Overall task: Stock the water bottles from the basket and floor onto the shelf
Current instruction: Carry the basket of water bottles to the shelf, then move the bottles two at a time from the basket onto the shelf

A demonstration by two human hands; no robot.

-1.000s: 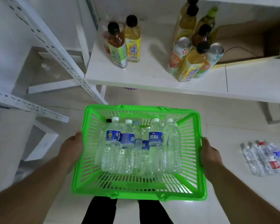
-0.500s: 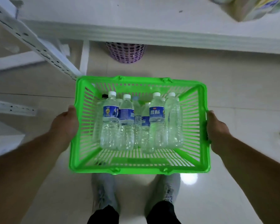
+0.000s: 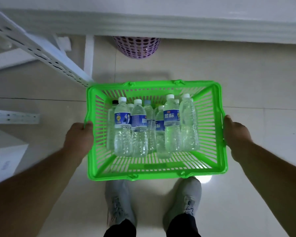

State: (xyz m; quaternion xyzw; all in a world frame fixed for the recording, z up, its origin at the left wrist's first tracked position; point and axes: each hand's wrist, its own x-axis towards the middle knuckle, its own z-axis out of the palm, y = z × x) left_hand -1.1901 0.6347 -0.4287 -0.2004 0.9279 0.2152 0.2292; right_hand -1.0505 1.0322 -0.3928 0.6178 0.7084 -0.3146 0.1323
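A bright green slatted plastic basket (image 3: 154,174) hangs level above the tiled floor, in front of my feet. Several clear water bottles (image 3: 138,132) with white caps and blue labels stand upright inside it, packed toward its far half. My left hand (image 3: 79,136) grips the basket's left rim and my right hand (image 3: 236,132) grips its right rim. The white shelf (image 3: 161,23) runs across the top of the view, only its front edge and a strip of its surface showing.
A purple perforated bin (image 3: 137,47) stands on the floor under the shelf. A white perforated rack upright (image 3: 41,52) slants from the upper left down to the basket's far left corner. A white box (image 3: 5,159) sits at left. My grey shoes (image 3: 120,204) are below the basket.
The view has tilted down: drinks on the shelf and the floor bottles at right have left the frame, and my shoes have come into view. The basket sits lower, both hands still on its rims.
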